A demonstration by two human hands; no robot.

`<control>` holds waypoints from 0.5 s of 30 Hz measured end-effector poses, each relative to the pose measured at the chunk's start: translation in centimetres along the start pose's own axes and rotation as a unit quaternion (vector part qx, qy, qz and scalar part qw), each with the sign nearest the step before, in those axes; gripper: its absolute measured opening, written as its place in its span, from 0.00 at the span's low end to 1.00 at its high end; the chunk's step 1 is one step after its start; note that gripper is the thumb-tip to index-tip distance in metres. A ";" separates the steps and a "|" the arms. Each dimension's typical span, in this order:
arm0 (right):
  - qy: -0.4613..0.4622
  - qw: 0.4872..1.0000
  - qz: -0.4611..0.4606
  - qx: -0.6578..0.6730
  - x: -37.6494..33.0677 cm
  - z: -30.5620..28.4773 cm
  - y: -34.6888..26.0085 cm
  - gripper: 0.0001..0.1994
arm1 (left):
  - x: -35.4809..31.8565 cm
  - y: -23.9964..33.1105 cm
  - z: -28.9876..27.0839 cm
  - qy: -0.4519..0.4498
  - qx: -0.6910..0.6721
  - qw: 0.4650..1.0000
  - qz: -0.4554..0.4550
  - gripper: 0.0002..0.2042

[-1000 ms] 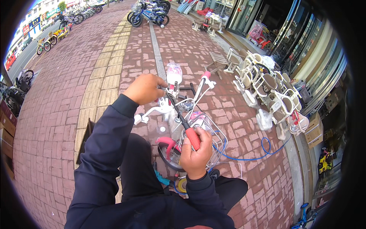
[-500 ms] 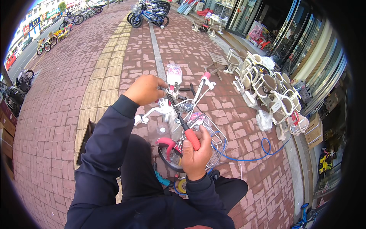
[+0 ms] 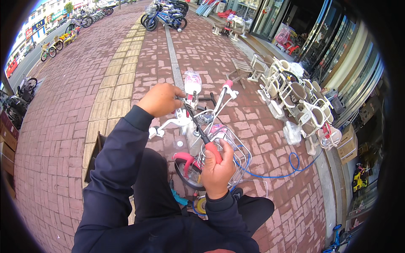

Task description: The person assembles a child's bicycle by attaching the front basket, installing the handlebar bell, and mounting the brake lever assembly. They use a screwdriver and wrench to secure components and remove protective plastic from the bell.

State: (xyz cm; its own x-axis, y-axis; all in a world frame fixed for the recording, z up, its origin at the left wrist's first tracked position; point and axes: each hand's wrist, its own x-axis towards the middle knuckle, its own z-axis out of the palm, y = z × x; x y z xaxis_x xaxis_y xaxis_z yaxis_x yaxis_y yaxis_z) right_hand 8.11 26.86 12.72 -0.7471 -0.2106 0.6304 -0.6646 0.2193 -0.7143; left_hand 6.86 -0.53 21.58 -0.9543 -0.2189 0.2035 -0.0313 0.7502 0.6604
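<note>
A screwdriver (image 3: 212, 151) with a red handle and dark shaft is gripped in my right hand (image 3: 218, 173), thumb and fingers closed around the handle. The shaft slants up and left toward my left hand (image 3: 160, 100), whose fingertips are pinched together near its tip. What those fingertips hold is too small to make out. Under both hands is a small white and pink bicycle, with a plastic-wrapped saddle (image 3: 193, 83), a white brake lever (image 3: 172, 121), a pink grip (image 3: 229, 83) and a wire basket (image 3: 240, 158). Its pink-guarded wheel (image 3: 185, 175) is close to my knees.
A teal power tool (image 3: 180, 199) lies between my legs. Blue hose (image 3: 274, 176) runs right over the brick paving. White child seats (image 3: 295, 95) are piled by the shop front, beside a cardboard box (image 3: 348, 145). A dark open box (image 3: 95, 156) stands left; bicycles (image 3: 166, 19) stand ahead.
My right thumb and fingers have shifted slightly up along the screwdriver handle. My left hand stays in nearly the same place, and the bicycle has barely moved.
</note>
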 end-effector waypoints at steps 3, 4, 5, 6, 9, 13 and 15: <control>0.022 0.998 -0.020 0.048 -0.1 0.0 0.1 0.24 | 0.0 0.0 0.0 0.000 -0.008 1.000 -0.001 0.15; 0.027 0.998 -0.030 0.044 -0.2 0.0 0.1 0.24 | 0.0 0.0 0.0 -0.001 -0.010 1.000 0.001 0.15; 0.041 0.997 -0.065 0.024 -0.2 0.0 0.2 0.24 | 0.0 0.0 0.0 -0.004 -0.012 1.000 0.002 0.15; 0.041 0.996 -0.076 -0.014 -0.2 0.0 0.3 0.24 | -0.1 0.0 0.0 -0.003 -0.009 1.000 0.002 0.15; 0.006 0.999 -0.026 -0.022 -0.3 0.1 0.4 0.24 | 0.0 0.0 0.0 -0.001 -0.009 1.000 0.002 0.15; 0.023 0.997 -0.068 0.005 -0.3 0.1 0.3 0.24 | 0.0 -0.1 0.2 0.005 -0.003 1.000 -0.003 0.15; 0.037 0.996 -0.077 -0.039 -0.3 0.0 0.2 0.25 | 0.1 -0.1 0.3 0.008 0.006 1.000 -0.002 0.15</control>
State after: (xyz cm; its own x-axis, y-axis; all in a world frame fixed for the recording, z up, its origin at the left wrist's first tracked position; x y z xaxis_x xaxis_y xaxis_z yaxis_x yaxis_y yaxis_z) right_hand 8.17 26.92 12.37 -0.6336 -0.1775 0.7530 -0.7677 0.2644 -0.5837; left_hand 6.74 -0.49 21.30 -0.9491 -0.2320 0.2131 -0.0387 0.7572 0.6520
